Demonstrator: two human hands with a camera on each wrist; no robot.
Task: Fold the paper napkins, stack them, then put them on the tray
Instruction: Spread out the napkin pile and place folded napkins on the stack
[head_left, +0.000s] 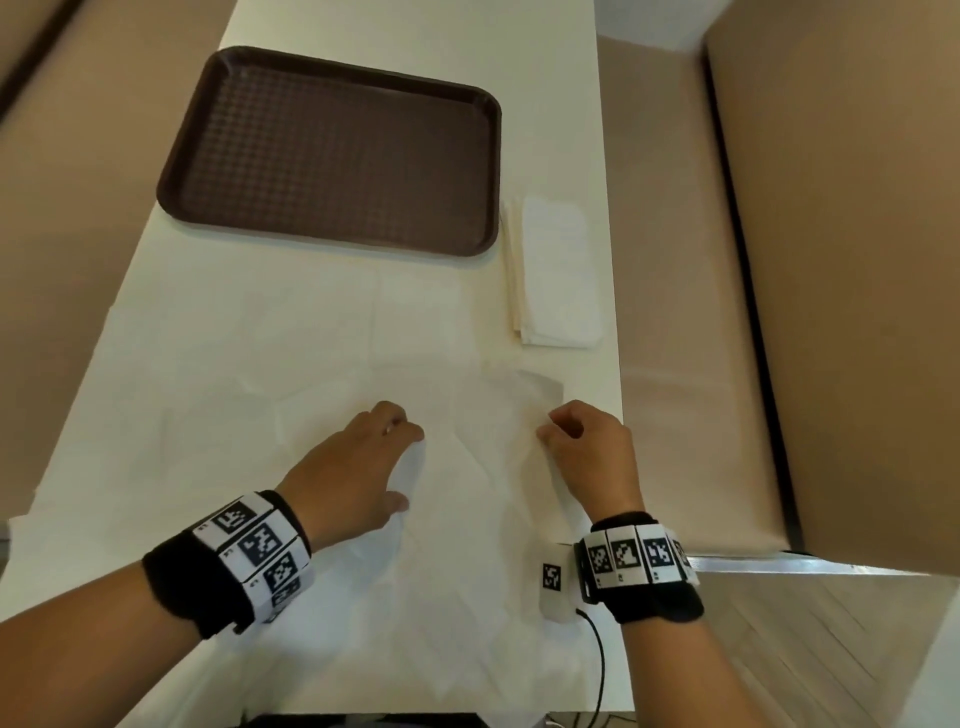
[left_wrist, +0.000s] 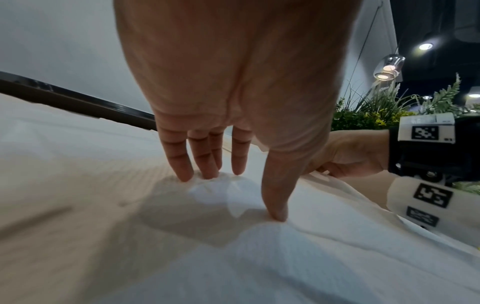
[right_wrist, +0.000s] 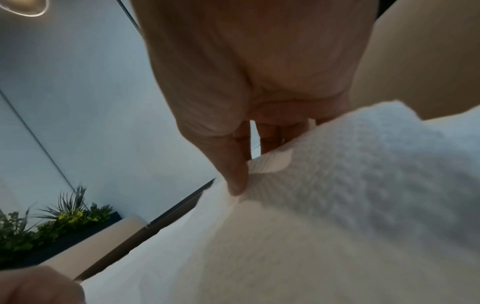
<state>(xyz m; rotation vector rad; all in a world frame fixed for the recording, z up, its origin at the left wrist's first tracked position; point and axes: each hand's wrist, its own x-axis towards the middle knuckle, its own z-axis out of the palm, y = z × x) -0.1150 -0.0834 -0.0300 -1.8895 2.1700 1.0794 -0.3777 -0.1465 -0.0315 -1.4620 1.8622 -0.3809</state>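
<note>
A white paper napkin (head_left: 478, 457) lies unfolded and creased on the white table, near the front. My left hand (head_left: 400, 462) presses straight fingertips (left_wrist: 187, 174) and thumb down on its left part. My right hand (head_left: 550, 426) pinches the napkin's right edge between thumb (right_wrist: 235, 185) and fingers, and that edge is lifted off the table (right_wrist: 337, 205). A stack of folded napkins (head_left: 558, 275) lies beyond the hands, just right of the dark brown tray (head_left: 332, 156), which holds nothing.
The table's right edge (head_left: 615, 364) runs close to my right hand. Beige padded benches (head_left: 831, 260) flank the table on both sides. A small white sensor with a black cable (head_left: 556, 587) hangs by my right wrist. Green plants (left_wrist: 389, 107) stand in the background.
</note>
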